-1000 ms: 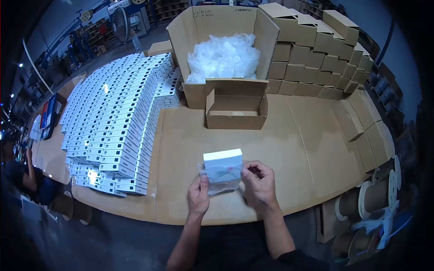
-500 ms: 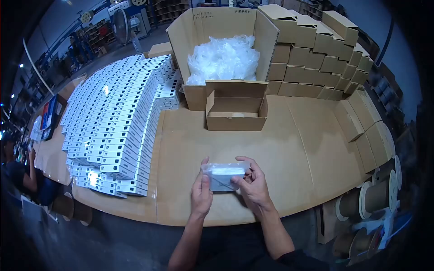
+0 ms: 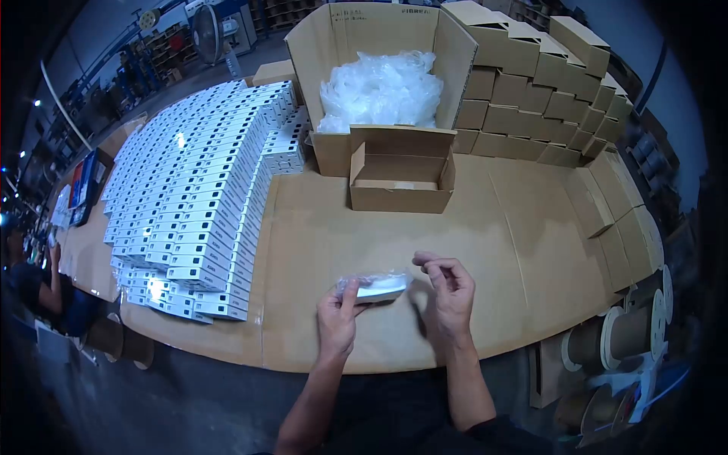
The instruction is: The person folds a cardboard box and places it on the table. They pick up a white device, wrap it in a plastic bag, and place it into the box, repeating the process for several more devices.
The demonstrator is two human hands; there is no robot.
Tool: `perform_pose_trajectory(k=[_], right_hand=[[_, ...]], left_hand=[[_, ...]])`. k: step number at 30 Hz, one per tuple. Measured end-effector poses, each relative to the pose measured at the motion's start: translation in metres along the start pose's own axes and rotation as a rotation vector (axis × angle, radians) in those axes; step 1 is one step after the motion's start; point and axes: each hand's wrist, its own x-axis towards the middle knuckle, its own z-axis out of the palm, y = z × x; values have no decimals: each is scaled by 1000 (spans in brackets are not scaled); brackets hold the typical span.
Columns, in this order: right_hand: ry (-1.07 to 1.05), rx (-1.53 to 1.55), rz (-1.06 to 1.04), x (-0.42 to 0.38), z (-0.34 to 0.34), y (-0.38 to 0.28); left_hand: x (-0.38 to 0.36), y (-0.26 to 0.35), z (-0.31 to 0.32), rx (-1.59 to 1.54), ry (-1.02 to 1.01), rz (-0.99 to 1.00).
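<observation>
A small white box (image 3: 379,287) in a clear plastic bag is held in my left hand (image 3: 337,322), thumb on top and fingers underneath. It is tilted above the cardboard-covered table (image 3: 379,246). The bag's loose film sticks out past the box. To its right, my right hand (image 3: 452,298) is raised, apart from the bag. Its fingers are loosely bent with a gap between them, and no object shows in them. Beyond both hands stands an open brown carton (image 3: 402,200) with its flap up and a small pale item inside.
Stacked white boxes (image 3: 205,205) fill the left side. A large carton (image 3: 383,30) of clear plastic bags (image 3: 383,91) stands at the back. Brown cartons (image 3: 523,87) are piled at the back right, and more cartons (image 3: 629,235) line the right edge. A person (image 3: 38,280) sits far left.
My right hand has let go of the bagged box and moved right. My left hand keeps hold of it and has tilted it. The view has shifted slightly.
</observation>
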Motion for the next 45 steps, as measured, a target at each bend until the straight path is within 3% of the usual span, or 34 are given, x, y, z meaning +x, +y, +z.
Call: perform_pose_trajectory(k=[2,6,10,11,15,17,20,21,24,27,28,30,31,34,37,40,45], right_hand=[[-110,3,-177,3,-8,-3],[-452,-237,-158,2,-10,-11],[-432,-482,-12,1,2,-24],[-374,-426,-80,1,4,-19],[-380,-411,49,2,3,-26],[-386,-462,-54,6,-1,-19],[-393,-582,-272,12,-4,-22],[-407,-654,-330,14,-4,-26],[-457,-919,-457,20,-5,-39],[-679,-1071,-580,36,-3,-61],[-753,-1160,-626,44,-4,-67],[-624,-1083,-724,64,-4,-64],[-559,-1054,-726,75,-6,-64],[-224,-984,-772,103,-1,-62],[100,-978,-772,126,2,-51],[256,-980,-850,148,5,-25],[249,-1082,-796,159,-3,5]], left_hand=[[3,2,0,-10,16,8],[4,3,1,26,8,-2],[5,0,1,38,-43,5],[6,1,2,12,-68,4],[6,14,2,41,-123,5],[3,27,3,-18,-206,19],[2,31,4,189,-334,248],[12,20,-15,308,-424,169],[25,19,-22,529,-499,237],[32,32,-17,419,-523,88],[38,32,-12,409,-496,138],[52,33,-2,392,-439,240],[60,40,3,308,-420,96],[93,46,7,990,-161,462],[121,36,4,1175,-153,514],[140,31,7,1224,-162,496],[145,24,12,1212,-184,545]])
